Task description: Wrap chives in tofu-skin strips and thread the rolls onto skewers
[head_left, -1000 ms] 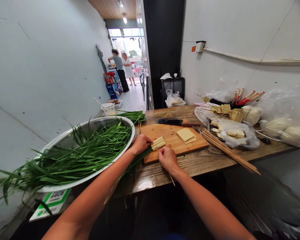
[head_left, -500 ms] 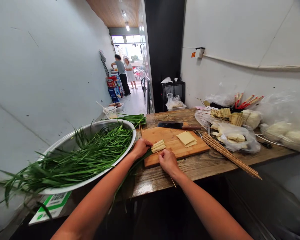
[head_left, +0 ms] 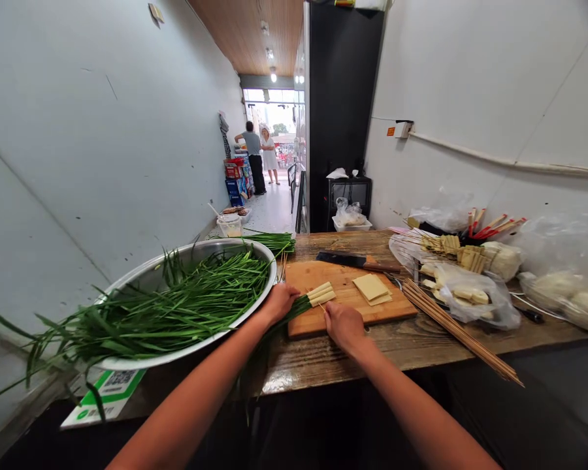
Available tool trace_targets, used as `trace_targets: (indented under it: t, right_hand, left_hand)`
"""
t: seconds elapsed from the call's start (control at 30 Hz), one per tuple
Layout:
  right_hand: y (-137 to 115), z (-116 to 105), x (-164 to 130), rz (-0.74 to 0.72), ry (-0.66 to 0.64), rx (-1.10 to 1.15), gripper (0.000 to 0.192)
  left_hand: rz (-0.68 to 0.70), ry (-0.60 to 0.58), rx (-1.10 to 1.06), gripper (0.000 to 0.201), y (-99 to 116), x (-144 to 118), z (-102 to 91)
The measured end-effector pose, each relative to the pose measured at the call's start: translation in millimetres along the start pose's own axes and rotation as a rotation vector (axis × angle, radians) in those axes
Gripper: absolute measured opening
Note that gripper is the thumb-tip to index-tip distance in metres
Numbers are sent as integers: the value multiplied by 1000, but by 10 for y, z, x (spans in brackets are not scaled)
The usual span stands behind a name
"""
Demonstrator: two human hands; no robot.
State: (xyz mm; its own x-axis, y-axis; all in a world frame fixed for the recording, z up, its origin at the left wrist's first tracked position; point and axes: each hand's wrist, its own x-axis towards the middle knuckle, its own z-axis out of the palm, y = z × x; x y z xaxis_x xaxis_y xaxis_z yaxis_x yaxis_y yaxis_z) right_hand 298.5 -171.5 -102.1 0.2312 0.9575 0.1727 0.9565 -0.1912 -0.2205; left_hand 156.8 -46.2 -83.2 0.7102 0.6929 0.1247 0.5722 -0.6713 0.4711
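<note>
Three pale tofu-skin rolls (head_left: 321, 294) lie side by side at the left of the wooden cutting board (head_left: 308, 325), green chives (head_left: 300, 308) coming out of their left ends. My left hand (head_left: 280, 303) is closed around the chives just left of the rolls; its fingertips are partly hidden. In my right hand (head_left: 345, 326), closed at the board's front edge, is a thin bamboo skewer (head_left: 322, 305) with its tip close to the nearest roll. Whether the tip has pierced it I cannot tell. Flat square tofu sheets (head_left: 372, 288) are stacked farther right on the board.
A large metal basin (head_left: 272, 277) heaped with chives stands left. Behind the sheets lies a cleaver (head_left: 343, 258). A bundle of skewers (head_left: 460, 333) overhangs the table's front right edge. Bagged food (head_left: 470, 295) sits beyond it. Two people (head_left: 257, 156) stand near the far doorway.
The view has tilted upward, so the table sits lower and farther right in the picture. More green shows between my left hand and the rolls. The skewer's lower end no longer shows below my right hand.
</note>
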Motion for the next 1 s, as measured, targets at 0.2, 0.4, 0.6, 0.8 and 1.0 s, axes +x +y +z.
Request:
trace_targets:
  t: [0.2,0.4,0.6,0.8,1.0]
  right_hand:
    - [6,-92,-14,-24,-68,-31,20]
    - [116,-105,-337,62,-76,62,16]
    - [108,21,-400,121,12,193,19]
    - [-80,52,-224,132,87,198,22]
    - [-322,67,208,166,87,115,23]
  left_hand:
    - [55,-31,137,23,89,-354,-75]
    - [-73,44,224,28,47,-516,30]
    - [-101,211,349,31,97,-694,239]
    - [-4,321,340,36,222,-945,325]
    - [72,319,229,35,239,-1114,519]
